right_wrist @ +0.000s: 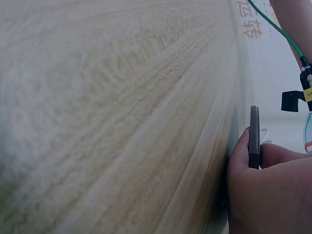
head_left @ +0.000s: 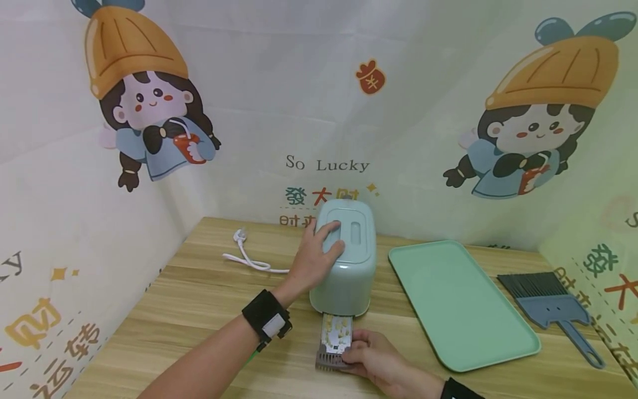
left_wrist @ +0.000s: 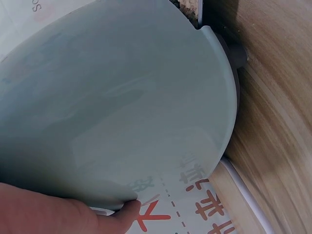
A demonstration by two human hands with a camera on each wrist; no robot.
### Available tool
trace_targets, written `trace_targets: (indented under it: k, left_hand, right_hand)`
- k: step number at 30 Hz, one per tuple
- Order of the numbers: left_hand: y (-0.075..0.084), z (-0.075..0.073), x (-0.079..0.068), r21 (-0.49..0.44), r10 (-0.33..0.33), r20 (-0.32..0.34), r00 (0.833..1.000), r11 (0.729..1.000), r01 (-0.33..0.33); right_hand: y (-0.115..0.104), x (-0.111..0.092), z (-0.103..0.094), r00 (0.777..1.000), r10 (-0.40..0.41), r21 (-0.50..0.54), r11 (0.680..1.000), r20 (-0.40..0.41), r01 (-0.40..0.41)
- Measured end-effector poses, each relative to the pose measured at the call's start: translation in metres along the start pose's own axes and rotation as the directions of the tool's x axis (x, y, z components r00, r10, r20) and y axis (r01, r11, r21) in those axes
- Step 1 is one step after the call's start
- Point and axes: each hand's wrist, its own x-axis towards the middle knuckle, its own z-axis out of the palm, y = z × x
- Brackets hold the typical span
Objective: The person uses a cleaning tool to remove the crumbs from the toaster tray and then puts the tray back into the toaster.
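A pale blue-green toaster (head_left: 344, 282) with a lid on top stands on the table. My left hand (head_left: 315, 252) rests on its upper left part, fingers spread over the lid and side. In the left wrist view, a fingertip of that hand touches the toaster's smooth wall (left_wrist: 122, 107). From the toaster's near end a crumb tray (head_left: 336, 330) sticks out, with yellowish crumbs scattered on its metal surface. My right hand (head_left: 374, 357) pinches the tray's grey slotted handle (head_left: 330, 361) at its right side. The right wrist view shows this handle (right_wrist: 254, 139) edge-on between thumb and fingers.
A white power cord (head_left: 254, 264) with a plug lies left of the toaster. Right of it is a green tray (head_left: 463, 305). Farther right lies a blue-grey brush (head_left: 553, 310) with dark bristles. Patterned cloth (head_left: 324, 122) hangs behind the wooden table (head_left: 199, 310).
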Motion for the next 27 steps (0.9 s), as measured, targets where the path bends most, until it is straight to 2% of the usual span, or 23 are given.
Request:
trace_targets:
  k: [20,27]
  left_hand:
    - [-0.004,0.001,0.005,0.013,-0.01,0.007,1.0,1.0,0.01]
    - [-0.003,-0.001,0.008,0.007,0.007,0.011,1.0,1.0,-0.007]
  right_hand:
    - [0.001,-0.006,0.002,0.999,0.041,0.002,0.999,0.017,-0.041]
    - [0.001,-0.011,0.002,0.998,0.046,-0.012,0.999,0.042,-0.046]
